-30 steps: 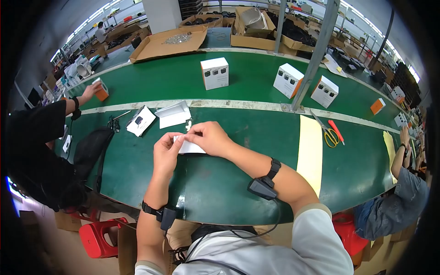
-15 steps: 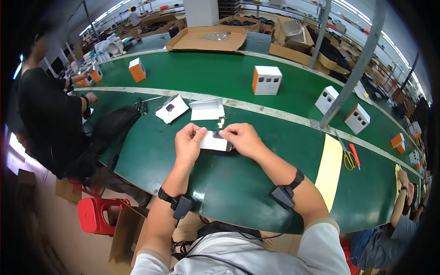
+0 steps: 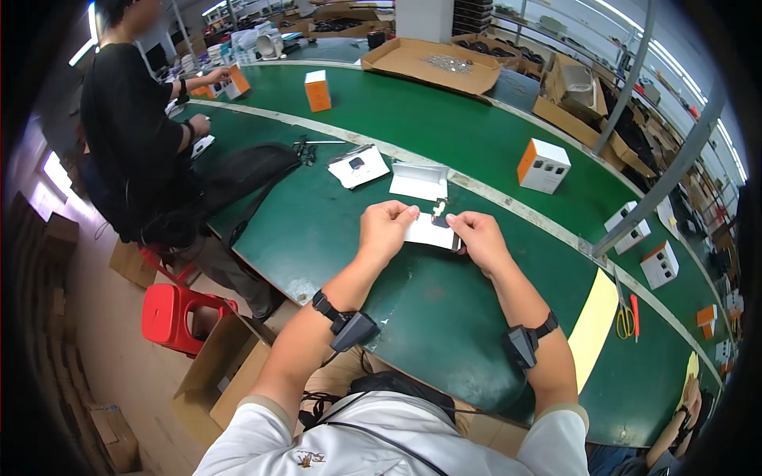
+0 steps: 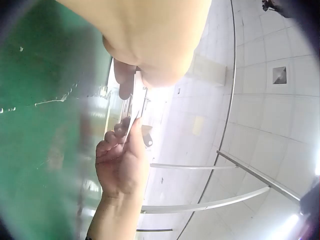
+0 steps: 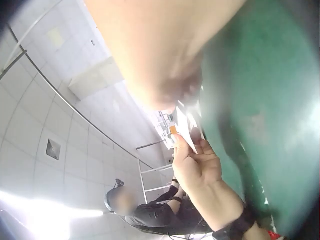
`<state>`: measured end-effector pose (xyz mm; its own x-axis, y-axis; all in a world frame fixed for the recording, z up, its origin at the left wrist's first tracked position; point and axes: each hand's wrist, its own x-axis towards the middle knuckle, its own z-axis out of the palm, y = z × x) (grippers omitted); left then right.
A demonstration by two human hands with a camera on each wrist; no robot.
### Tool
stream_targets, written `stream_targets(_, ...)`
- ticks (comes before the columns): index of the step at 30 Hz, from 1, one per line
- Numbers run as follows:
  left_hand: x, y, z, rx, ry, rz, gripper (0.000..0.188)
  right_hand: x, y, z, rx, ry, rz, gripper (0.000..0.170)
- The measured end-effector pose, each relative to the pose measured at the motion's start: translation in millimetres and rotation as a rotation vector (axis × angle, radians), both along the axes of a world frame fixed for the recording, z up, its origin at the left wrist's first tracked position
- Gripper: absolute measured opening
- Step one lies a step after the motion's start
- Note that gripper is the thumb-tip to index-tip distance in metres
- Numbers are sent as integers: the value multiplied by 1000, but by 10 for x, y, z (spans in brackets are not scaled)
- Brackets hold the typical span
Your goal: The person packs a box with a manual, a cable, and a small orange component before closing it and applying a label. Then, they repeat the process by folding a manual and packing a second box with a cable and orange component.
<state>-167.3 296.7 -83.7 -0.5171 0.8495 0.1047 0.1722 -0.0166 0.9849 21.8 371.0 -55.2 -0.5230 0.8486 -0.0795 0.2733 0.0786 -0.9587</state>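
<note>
My left hand (image 3: 386, 228) pinches the left end of a white card (image 3: 429, 232), thumb against curled fingers; my right hand (image 3: 482, 239) pinches its other end, so the card spans the gap between my 2 hands. I judge this piece part-way: taken up, not yet set down; whether any folding is finished, I can't tell. Beyond my left hand lie printed leaflets (image 3: 358, 166); ahead of the gap, 1 folded white sheet (image 3: 419, 182) awaits, apparently untouched.
</note>
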Motion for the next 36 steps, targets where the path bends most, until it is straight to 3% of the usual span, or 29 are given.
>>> stream_targets(1, -12, 27, -3, 3, 4, 11, 18, -1, 1, -7, -157, 73, -1, 25)
stream_targets(4, -126, 97, 8, -56, 308, -1, 18, 40, 144, -123, -223, 77, 16, 19)
stream_targets(5, -220, 134, 26, -52, 311, 2, 18, 44, 203, -161, -252, 96, -10, 18)
stream_targets(9, -721, 262, 168, -121, 1134, 330, 23, -32, 334, -235, -298, 200, -80, 13)
stream_targets(11, -924, 331, 79, -213, 1355, 394, 24, -129, 396, -230, -328, 219, -92, 12)
stream_targets(12, -1091, 456, -112, -176, 1427, 428, 15, -194, 451, -261, -342, 232, -91, 12)
stream_targets(14, -1133, 441, -59, -262, 1459, 358, 10, -329, 575, -323, -385, 267, -79, 15)
stream_targets(16, -1155, 420, -54, -363, 1493, 289, 15, -431, 635, -324, -359, 314, -109, 18)
stream_targets(17, -1163, 413, -62, -323, 1481, 316, 16, -493, 652, -331, -330, 351, -140, 22)
stream_targets(18, -1163, 376, -42, -285, 1465, 343, 20, -529, 639, -303, -324, 393, -177, 37)
stream_targets(19, -1178, 326, -21, -296, 1466, 342, 20, -530, 616, -280, -333, 391, -173, 37)
stream_targets(21, -1272, 293, -4, -345, 1282, 249, 19, -542, 596, -217, -31, 55, -280, 51)
stream_targets(22, -1299, 277, -5, -351, 1281, 245, 19, -518, 620, -250, 19, 0, -283, 56)
stream_targets(25, -1375, 290, 47, -317, 1304, 241, 16, -431, 511, -119, 75, -28, -209, 54)
stream_targets(27, -1357, 284, 131, -94, 1187, 510, 15, -357, 424, 8, 77, -27, -145, 54)
stream_targets(28, -1247, 183, 318, -14, 1041, 492, 15, -331, 375, 63, 89, -10, -110, 56)
stream_targets(29, -1195, 116, 433, 97, 880, 397, 17, -304, 323, 122, 101, 5, -76, 57)
stream_targets(31, -956, 16, 556, 179, 327, 99, 19, -315, 152, 270, 89, 104, -58, 56)
stream_targets(32, -841, -18, 534, 174, 310, 94, 19, -333, 74, 312, 81, 212, -37, 55)
stream_targets(34, -695, -69, 495, 148, 59, -189, 21, -444, 9, 367, 46, 194, -33, 52)
stream_targets(36, -541, -125, 518, 93, 21, -187, 21, -436, 62, 385, 42, 141, -9, 38)
